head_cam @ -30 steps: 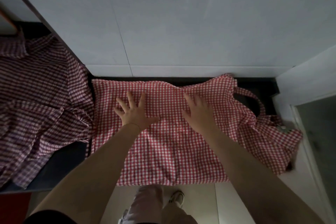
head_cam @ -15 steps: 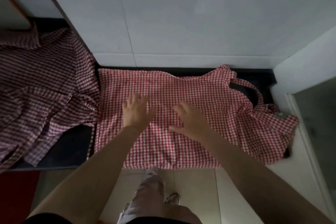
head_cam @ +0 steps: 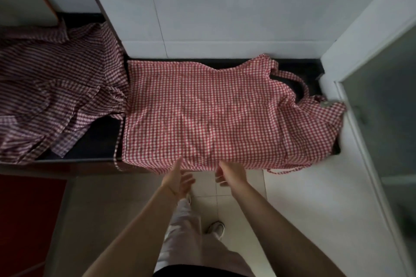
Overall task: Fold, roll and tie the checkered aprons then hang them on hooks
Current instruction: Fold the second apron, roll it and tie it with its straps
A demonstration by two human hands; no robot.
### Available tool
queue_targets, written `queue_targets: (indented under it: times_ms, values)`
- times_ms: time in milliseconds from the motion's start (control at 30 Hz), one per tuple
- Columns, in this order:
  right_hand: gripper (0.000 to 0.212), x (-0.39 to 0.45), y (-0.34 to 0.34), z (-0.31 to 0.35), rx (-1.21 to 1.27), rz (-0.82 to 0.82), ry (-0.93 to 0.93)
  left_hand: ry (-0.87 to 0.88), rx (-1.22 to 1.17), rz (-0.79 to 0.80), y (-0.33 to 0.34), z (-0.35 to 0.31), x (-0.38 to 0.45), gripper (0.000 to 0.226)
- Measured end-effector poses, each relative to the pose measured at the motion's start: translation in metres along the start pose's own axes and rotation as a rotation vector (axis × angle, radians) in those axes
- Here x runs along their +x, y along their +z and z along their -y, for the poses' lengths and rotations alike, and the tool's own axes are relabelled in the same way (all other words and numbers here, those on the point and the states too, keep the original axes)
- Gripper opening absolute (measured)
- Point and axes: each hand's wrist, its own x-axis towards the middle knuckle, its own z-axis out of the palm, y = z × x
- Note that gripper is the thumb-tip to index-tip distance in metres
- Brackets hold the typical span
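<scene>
While the apron [head_cam: 209,114] lies flat across the counter [head_cam: 96,144], nothing is folded, rolled, tied or hung.
Your left hand [head_cam: 180,179] and right hand [head_cam: 229,173] hover loose-fingered, empty, at its front edge; second apron [head_cam: 54,87] waits crumpled left.

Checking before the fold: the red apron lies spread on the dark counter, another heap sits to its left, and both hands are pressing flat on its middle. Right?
Not quite. In the head view the left hand and right hand are at the near edge of the red apron, not its middle. It does lie spread on the counter, with the heap to its left.
</scene>
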Motion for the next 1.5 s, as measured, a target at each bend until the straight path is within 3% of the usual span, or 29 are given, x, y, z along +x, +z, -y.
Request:
queue_targets:
  times_ms: [67, 133, 200, 300, 433, 500, 567, 600, 700, 767, 833, 867, 900, 967, 1067, 1133, 1200, 1300, 1500]
  values:
    - [0.009, -0.004, -0.003, -0.005, 0.381, 0.098, 0.204, -0.017, -0.304, 0.107, -0.001, -0.004, 0.006, 0.045]
    - [0.005, 0.0, -0.01, -0.006, 0.676, 0.131, 0.235, 0.045, -0.443, 0.079, -0.003, -0.012, 0.016, 0.024]
    - [0.015, 0.013, -0.018, -0.007, 0.809, 0.116, 0.209, 0.062, -0.474, 0.01, -0.003, -0.02, 0.023, 0.013]
    - [0.03, 0.037, -0.021, -0.005, 0.675, 0.033, 0.196, 0.056, -0.461, -0.07, -0.004, -0.023, 0.026, 0.024]
    - [0.014, 0.042, -0.023, -0.007, 0.485, -0.07, 0.245, 0.02, -0.389, -0.182, -0.011, -0.022, 0.026, 0.029]
    - [0.008, 0.034, -0.025, 0.002, 0.387, -0.064, 0.251, 0.014, -0.307, -0.212, -0.013, -0.024, 0.021, 0.024]
    - [0.016, 0.022, -0.028, 0.019, 0.23, -0.087, 0.267, 0.045, -0.221, -0.277, -0.014, -0.034, 0.01, 0.01]
    - [0.02, 0.017, -0.03, 0.027, 0.184, -0.094, 0.266, 0.089, -0.166, -0.325, -0.012, -0.041, 0.004, 0.003]
    - [0.017, 0.009, -0.037, 0.069, 0.29, -0.172, 0.178, 0.312, 0.001, -0.43, 0.0, -0.08, -0.013, 0.016]
    - [0.01, 0.011, -0.036, 0.096, 0.33, -0.208, -0.007, 0.555, 0.202, -0.441, 0.015, -0.105, -0.022, 0.021]
    - [0.02, 0.014, -0.033, 0.108, -0.009, -0.16, -0.278, 0.766, 0.412, -0.292, 0.028, -0.113, -0.025, 0.019]
    - [0.029, 0.012, -0.031, 0.107, -0.246, -0.13, -0.421, 0.847, 0.597, -0.242, 0.03, -0.108, -0.022, 0.035]
    - [0.035, 0.014, -0.03, 0.102, -0.496, -0.137, -0.569, 0.939, 0.821, -0.232, 0.029, -0.1, -0.016, 0.046]
    - [0.041, 0.025, -0.027, 0.079, -0.94, -0.217, -0.826, 1.114, 1.236, -0.293, 0.025, -0.075, -0.003, 0.046]
    - [0.062, 0.04, -0.026, 0.045, -1.324, -0.122, -0.823, 1.103, 1.607, -0.242, 0.02, -0.043, 0.011, 0.068]
    - [0.083, 0.047, -0.027, 0.031, -1.436, -0.143, -0.809, 1.066, 1.768, -0.268, 0.017, -0.031, 0.023, 0.092]
    - [0.089, 0.049, -0.026, 0.026, -1.502, -0.227, -0.8, 1.018, 1.853, -0.297, 0.017, -0.029, 0.032, 0.102]
    - [0.075, 0.052, -0.023, 0.025, -1.496, -0.323, -0.846, 1.06, 1.866, -0.335, 0.017, -0.036, 0.04, 0.091]
    - [0.037, 0.05, -0.024, 0.009, -1.4, -0.313, -0.922, 1.265, 1.67, -0.286, 0.002, -0.037, 0.047, 0.067]
